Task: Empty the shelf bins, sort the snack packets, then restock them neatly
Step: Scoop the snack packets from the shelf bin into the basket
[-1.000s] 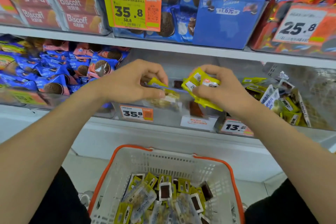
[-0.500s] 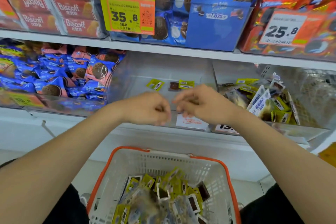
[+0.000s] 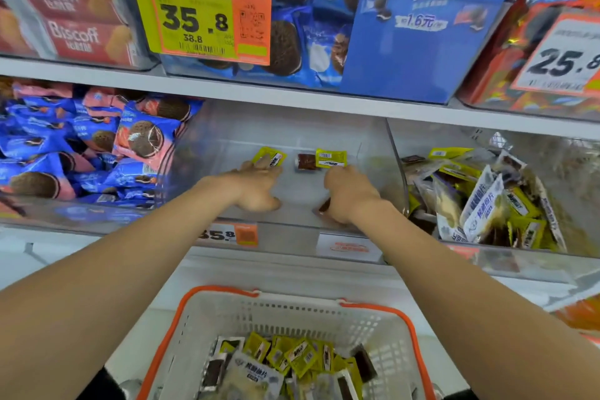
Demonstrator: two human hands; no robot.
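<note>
Both hands are inside the clear middle bin (image 3: 292, 130), which is nearly bare, with three packets lying toward its back. The left hand (image 3: 256, 185) lies flat, fingers stretched and thumb spread. Its fingertips rest on the near edge of a yellow packet (image 3: 271, 156), probably to drag it forward to where it can be pinched. The right hand (image 3: 349, 195) shows only its back, fingers tucked under. Something brown peeks out by the thumb, but I cannot tell whether the hand grips it. Just beyond its knuckles a brown packet (image 3: 305, 162) and a second yellow packet (image 3: 331, 158) lie touching. The basket (image 3: 292, 315) sits directly below the bin, holding mixed packets — seemingly so emptied stock drops straight in. The right bin (image 3: 519, 258) is full and unsorted.
</note>
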